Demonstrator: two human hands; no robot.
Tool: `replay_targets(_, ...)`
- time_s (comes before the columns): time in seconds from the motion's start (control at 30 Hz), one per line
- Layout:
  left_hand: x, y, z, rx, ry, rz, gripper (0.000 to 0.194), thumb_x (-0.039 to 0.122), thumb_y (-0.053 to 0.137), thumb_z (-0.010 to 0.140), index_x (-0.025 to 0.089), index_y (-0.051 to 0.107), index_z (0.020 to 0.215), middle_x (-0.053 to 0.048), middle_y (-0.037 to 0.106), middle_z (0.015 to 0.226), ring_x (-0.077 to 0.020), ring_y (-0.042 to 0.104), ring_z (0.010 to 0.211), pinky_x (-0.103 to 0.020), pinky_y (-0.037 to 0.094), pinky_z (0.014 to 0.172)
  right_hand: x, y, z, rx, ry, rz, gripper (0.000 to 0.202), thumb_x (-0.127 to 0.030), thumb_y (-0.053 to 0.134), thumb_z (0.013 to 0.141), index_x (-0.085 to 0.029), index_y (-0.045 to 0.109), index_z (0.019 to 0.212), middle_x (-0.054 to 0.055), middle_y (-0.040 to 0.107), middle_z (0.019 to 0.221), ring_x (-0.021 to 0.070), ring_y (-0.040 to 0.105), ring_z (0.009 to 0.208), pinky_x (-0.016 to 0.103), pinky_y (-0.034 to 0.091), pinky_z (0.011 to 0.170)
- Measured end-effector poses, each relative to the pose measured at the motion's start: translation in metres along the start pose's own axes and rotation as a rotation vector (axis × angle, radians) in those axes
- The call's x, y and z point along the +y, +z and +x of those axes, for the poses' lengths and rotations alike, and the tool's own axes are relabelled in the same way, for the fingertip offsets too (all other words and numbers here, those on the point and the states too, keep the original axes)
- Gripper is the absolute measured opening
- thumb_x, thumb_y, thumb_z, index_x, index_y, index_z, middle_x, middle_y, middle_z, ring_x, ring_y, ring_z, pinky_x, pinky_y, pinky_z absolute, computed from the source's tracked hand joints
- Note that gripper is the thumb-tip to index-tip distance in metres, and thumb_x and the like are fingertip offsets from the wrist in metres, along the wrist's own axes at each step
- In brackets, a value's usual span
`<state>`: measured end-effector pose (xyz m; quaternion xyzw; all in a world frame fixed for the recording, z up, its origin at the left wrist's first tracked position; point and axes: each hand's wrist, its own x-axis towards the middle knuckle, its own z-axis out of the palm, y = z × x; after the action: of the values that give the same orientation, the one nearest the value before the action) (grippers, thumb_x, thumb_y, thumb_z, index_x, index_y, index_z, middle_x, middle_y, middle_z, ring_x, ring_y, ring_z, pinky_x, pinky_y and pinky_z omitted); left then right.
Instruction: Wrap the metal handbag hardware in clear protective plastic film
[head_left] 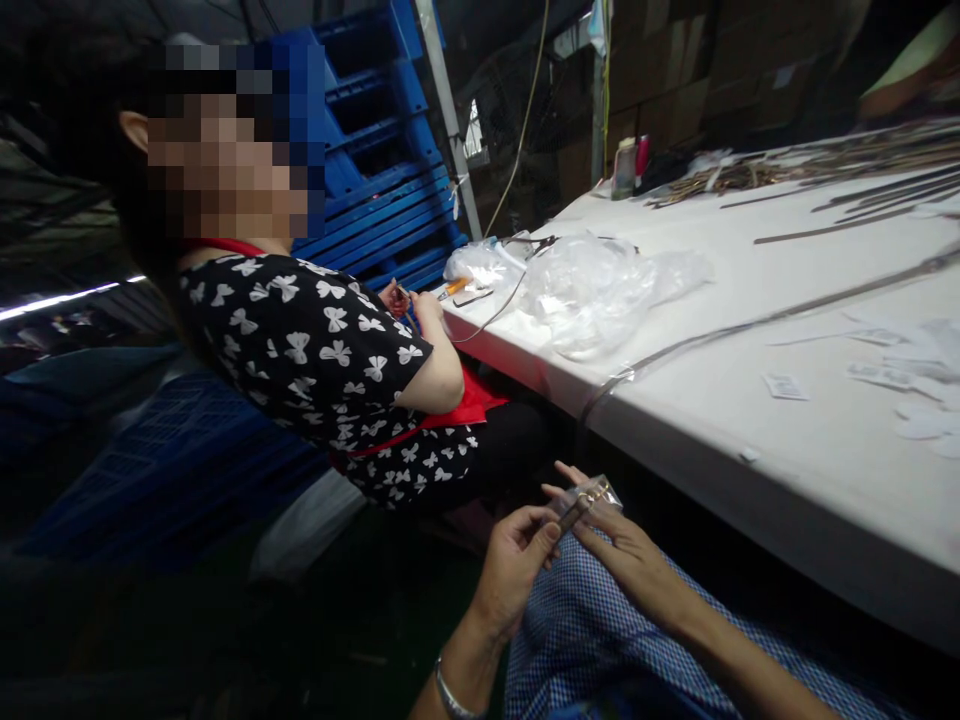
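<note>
My left hand (521, 555) pinches a short dark strap end between thumb and fingers. The strap looks like a belt end with a gold-coloured metal buckle (592, 497), covered by clear plastic (609, 490). My right hand (619, 545) is against the buckle end, its fingers stretched out and apart on the far side. Whether the right fingers grip the plastic is hard to make out. Both hands are above my lap, over a blue checked cloth (570, 620), beside the table's front edge.
A white-covered table (697, 400) bears a long strap (720, 332), crumpled clear plastic bags (585, 290), small white tags (786, 387) and many brown straps (862, 190). On my left, a co-worker (315, 350) handles something small. Blue pallets (375, 220) are stacked behind.
</note>
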<state>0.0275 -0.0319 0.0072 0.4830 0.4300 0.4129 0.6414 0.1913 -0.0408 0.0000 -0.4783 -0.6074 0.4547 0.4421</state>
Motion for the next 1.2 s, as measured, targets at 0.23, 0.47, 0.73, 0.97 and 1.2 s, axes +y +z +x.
replay_targets(0.23, 0.005, -0.013, 0.002, -0.022, 0.038, 0.168, 0.026, 0.037, 0.068, 0.082, 0.012, 0.068, 0.090, -0.002, 0.061, 0.069, -0.0110, 0.052, 0.061, -0.020, 0.038, 0.056, -0.014, -0.024, -0.011, -0.169, 0.184, 0.633, 0.061, -0.038, 0.068, 0.083, -0.030, 0.047, 0.140, 0.008, 0.052, 0.143, 0.0286, 0.047, 0.132, 0.048, 0.032, 0.111)
replay_targets(0.47, 0.033, -0.020, -0.005, -0.294, 0.047, 0.490, 0.015, 0.027, 0.064, 0.083, 0.017, 0.075, 0.089, -0.004, 0.069, 0.077, -0.0162, 0.061, 0.071, -0.025, 0.045, 0.069, -0.033, -0.058, 0.004, -0.460, 0.357, 0.205, 0.041, -0.053, 0.060, 0.086, -0.017, 0.075, 0.099, 0.010, 0.075, 0.097, 0.0256, 0.068, 0.093, 0.037, 0.050, 0.085)
replay_targets(0.73, 0.027, -0.015, 0.001, -0.556, -0.033, 0.371, 0.031, 0.027, 0.067, 0.082, 0.018, 0.067, 0.112, -0.007, 0.072, 0.088, -0.0179, 0.067, 0.077, -0.028, 0.050, 0.072, -0.033, -0.045, -0.009, -0.883, 0.565, 0.330, 0.041, -0.055, 0.058, 0.087, -0.016, 0.072, 0.085, 0.006, 0.074, 0.077, 0.0171, 0.069, 0.066, 0.028, 0.052, 0.066)
replay_targets(0.97, 0.021, -0.020, 0.002, -0.400, 0.245, 0.490, 0.060, 0.040, 0.068, 0.081, 0.023, 0.051, 0.136, -0.014, 0.054, 0.137, -0.0288, 0.052, 0.124, -0.042, 0.041, 0.103, -0.032, -0.050, -0.023, -0.627, 0.533, 0.473, 0.042, -0.052, 0.053, 0.091, -0.013, 0.065, 0.080, 0.005, 0.069, 0.068, 0.0130, 0.064, 0.060, 0.025, 0.050, 0.062)
replay_targets(1.2, -0.015, 0.034, -0.015, 0.066, 0.567, 0.614, 0.058, 0.025, 0.060, 0.086, 0.023, 0.043, 0.142, -0.011, 0.053, 0.139, -0.0282, 0.044, 0.130, -0.047, 0.026, 0.114, -0.051, -0.039, -0.027, -0.431, 0.502, 0.626, 0.038, -0.044, 0.049, 0.096, -0.013, 0.064, 0.080, 0.004, 0.066, 0.068, 0.0113, 0.061, 0.060, 0.024, 0.048, 0.063)
